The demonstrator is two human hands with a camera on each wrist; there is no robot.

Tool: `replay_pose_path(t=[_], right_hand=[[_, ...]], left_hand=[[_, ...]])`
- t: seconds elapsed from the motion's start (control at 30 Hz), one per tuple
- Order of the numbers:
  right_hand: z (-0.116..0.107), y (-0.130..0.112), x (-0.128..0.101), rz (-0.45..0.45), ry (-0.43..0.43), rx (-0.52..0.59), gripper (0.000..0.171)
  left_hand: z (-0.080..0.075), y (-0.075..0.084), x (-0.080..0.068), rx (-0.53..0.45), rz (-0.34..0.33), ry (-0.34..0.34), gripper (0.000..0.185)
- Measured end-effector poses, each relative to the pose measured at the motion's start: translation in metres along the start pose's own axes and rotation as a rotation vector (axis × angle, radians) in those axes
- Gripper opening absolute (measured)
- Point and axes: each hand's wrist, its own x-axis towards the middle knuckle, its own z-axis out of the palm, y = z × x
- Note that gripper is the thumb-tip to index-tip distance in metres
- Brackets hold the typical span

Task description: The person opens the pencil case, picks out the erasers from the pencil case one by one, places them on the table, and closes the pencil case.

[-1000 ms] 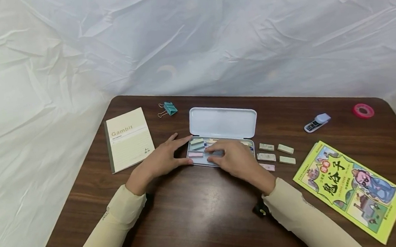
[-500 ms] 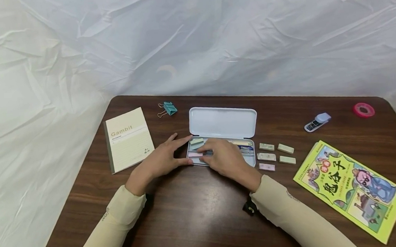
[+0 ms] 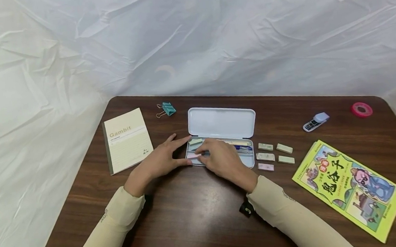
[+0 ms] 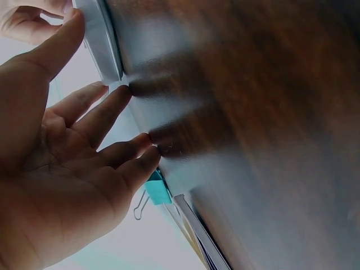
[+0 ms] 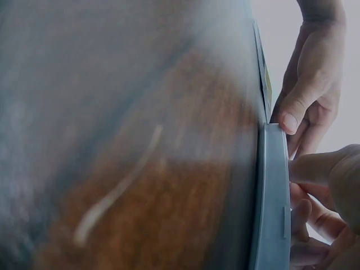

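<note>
Two hands are seen, the left hand (image 3: pixel 159 161) and the right hand (image 3: pixel 222 160), both at one open pencil case (image 3: pixel 220 122). Five small erasers (image 3: pixel 265 147) are counted loose on the table (image 3: pixel 198 212) right of the case; at least two more are counted inside it, the rest hidden. One notebook (image 3: pixel 128 143), one binder clip (image 3: pixel 169 108), one stapler (image 3: pixel 315 121), one tape roll (image 3: pixel 361 109) and one picture book (image 3: pixel 349 187) are counted.

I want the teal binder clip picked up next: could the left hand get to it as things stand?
Probably yes. The left hand rests at the pencil case's left end, holding nothing, and the teal binder clip lies just beyond it on bare table, beside the Gambit notebook, with nothing between.
</note>
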Motion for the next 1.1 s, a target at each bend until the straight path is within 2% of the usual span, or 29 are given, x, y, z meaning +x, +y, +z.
replay_pose_path(t=[0.1, 0.2, 0.43, 0.57, 0.8, 1.1], right_hand=[[-0.004, -0.004, -0.002, 0.017, -0.003, 0.019, 0.013], [-0.018, -0.016, -0.007, 0.052, -0.027, 0.056, 0.013], [-0.03, -0.006, -0.016, 0.075, -0.006, 0.109, 0.015], [-0.05, -0.012, -0.03, 0.116, 0.013, 0.128, 0.015], [-0.075, 0.009, -0.063, 0.155, 0.081, 0.115, 0.014], [-0.109, 0.05, -0.126, 0.211, 0.232, 0.015, 0.012]], left_hand=[[0.0, 0.001, -0.001, 0.003, 0.005, -0.001, 0.084], [0.0, 0.002, -0.001, 0.002, 0.006, -0.004, 0.084], [0.0, 0.002, -0.001, 0.006, 0.008, 0.002, 0.085], [0.001, 0.001, -0.001, 0.004, -0.003, 0.0, 0.086], [0.0, 0.0, -0.001, -0.004, -0.016, -0.004, 0.086], [0.0, -0.001, 0.0, -0.007, -0.002, -0.002, 0.086]])
